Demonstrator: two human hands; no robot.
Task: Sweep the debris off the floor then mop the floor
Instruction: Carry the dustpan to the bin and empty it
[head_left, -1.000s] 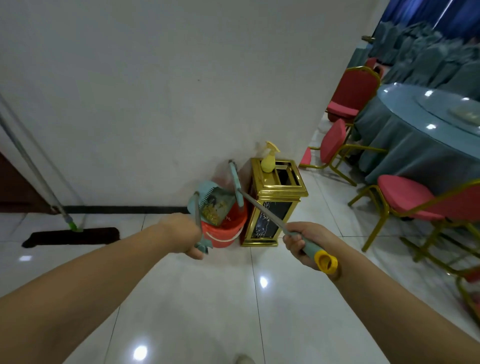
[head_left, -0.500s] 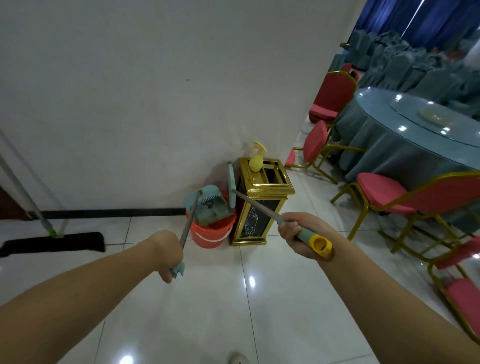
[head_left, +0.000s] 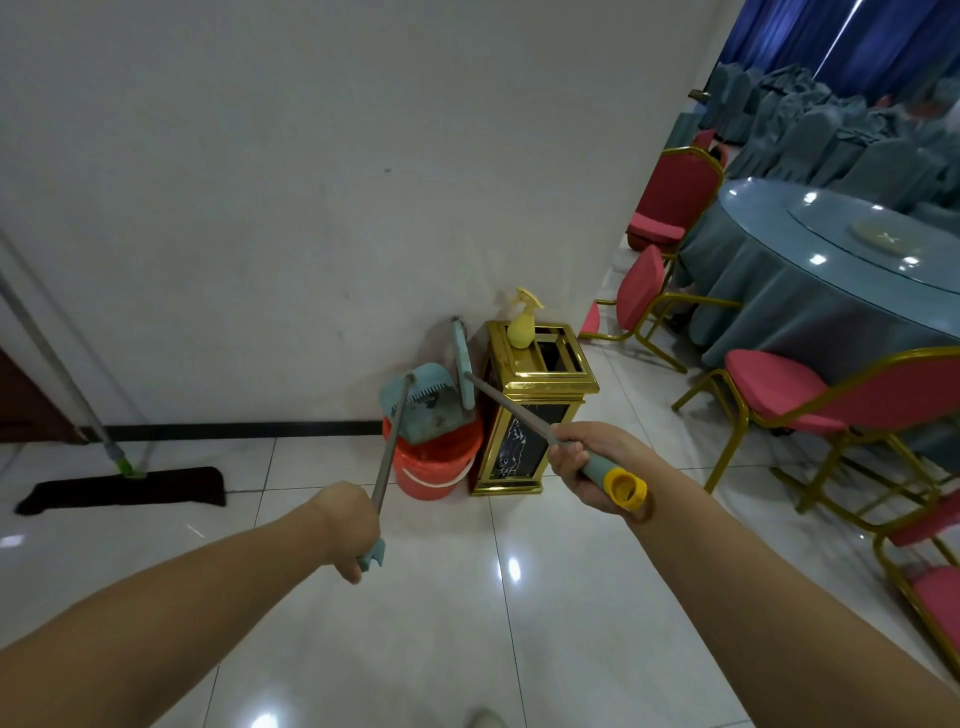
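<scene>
My left hand (head_left: 347, 525) grips the lower end of a grey metal handle that runs up to a teal dustpan (head_left: 426, 402). The dustpan is tipped over the orange bucket (head_left: 434, 465) by the wall, its toothed rim up. My right hand (head_left: 584, 457) grips the teal-and-yellow end of the broom handle. The broom's narrow teal head (head_left: 461, 366) stands on edge just right of the dustpan, above the bucket's rim. A flat black mop (head_left: 124, 486) with a grey pole leans on the wall at the left.
A gold-and-black bin (head_left: 530, 410) with a yellow spray bottle (head_left: 522, 325) on top stands right of the bucket. Red chairs (head_left: 779, 395) with gold frames ring a round, blue-draped table (head_left: 831, 270) at the right. Glossy white tiles stretch in front.
The dustpan has swung from showing debris inside to tipped face-down over the bucket. My left hand has drawn back along the handle toward me. The broom head has stayed beside the dustpan.
</scene>
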